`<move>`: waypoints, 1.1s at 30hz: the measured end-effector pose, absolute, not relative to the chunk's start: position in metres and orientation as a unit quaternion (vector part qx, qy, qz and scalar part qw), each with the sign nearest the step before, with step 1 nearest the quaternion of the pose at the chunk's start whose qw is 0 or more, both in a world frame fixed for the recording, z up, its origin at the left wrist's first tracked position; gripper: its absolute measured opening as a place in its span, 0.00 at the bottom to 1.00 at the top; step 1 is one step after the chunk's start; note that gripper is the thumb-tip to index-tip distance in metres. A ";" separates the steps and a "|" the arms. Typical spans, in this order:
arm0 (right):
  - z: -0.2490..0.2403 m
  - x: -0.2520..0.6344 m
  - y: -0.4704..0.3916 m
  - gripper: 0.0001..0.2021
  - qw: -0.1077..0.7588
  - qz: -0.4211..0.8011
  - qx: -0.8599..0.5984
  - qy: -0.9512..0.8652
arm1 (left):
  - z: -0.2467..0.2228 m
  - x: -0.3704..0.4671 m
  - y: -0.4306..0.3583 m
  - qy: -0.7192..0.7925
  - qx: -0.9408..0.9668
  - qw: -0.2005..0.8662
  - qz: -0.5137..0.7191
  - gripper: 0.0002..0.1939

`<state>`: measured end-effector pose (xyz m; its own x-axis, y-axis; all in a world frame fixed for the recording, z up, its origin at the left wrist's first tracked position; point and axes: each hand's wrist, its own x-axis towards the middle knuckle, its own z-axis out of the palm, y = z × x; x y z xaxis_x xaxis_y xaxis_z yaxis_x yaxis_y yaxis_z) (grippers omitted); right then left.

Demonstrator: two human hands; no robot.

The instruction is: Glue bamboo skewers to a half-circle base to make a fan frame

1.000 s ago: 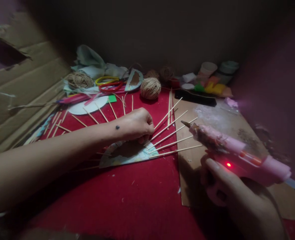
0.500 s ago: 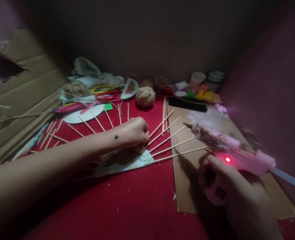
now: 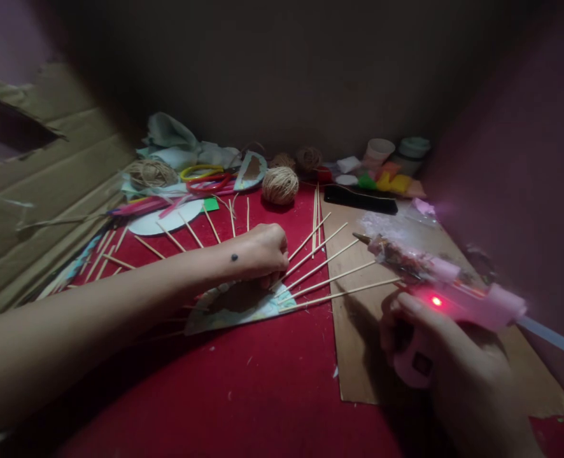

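Note:
A half-round patterned piece (image 3: 263,314) with a brown middle lies on the red surface, and thin wooden sticks (image 3: 340,291) fan out from its curved edge. My left hand (image 3: 263,253) reaches across it, closed, its fingertips pressed down at the curved edge. One wooden stick (image 3: 310,235) runs in under those fingers; the exact pinch is hidden by the hand. On the right, my right hand (image 3: 447,343) is wrapped round the handle of a pink glue gun (image 3: 477,305). Its red light glows, its nozzle points left above the stick ends, and a clear glue stick (image 3: 554,340) protrudes behind.
A brown board (image 3: 358,375) lies under the glue gun. At the back are a twine ball (image 3: 281,185), scissors (image 3: 208,178), a black strip (image 3: 359,199), a white disc (image 3: 165,220) and a cup (image 3: 378,151). Cardboard (image 3: 48,210) stands on the left; loose sticks (image 3: 101,254) lie beside it.
The view has shifted slightly, so most things sit a little further right. My left hand stays pressed at the half-round piece, and the glue gun remains in my right hand.

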<state>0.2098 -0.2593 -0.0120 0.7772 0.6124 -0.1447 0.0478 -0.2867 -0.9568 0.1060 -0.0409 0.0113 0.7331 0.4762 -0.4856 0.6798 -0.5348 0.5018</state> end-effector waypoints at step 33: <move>-0.023 0.214 -0.267 0.15 0.596 0.196 -0.762 -0.158 | 0.011 0.110 -0.044 0.323 0.888 0.281 -0.168 0.11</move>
<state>0.2139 -0.2670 -0.0234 0.8737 0.4736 -0.1106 0.0068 -0.2393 -0.9709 0.1098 -0.0444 0.0108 0.7354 0.4787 -0.4795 0.6674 -0.6341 0.3905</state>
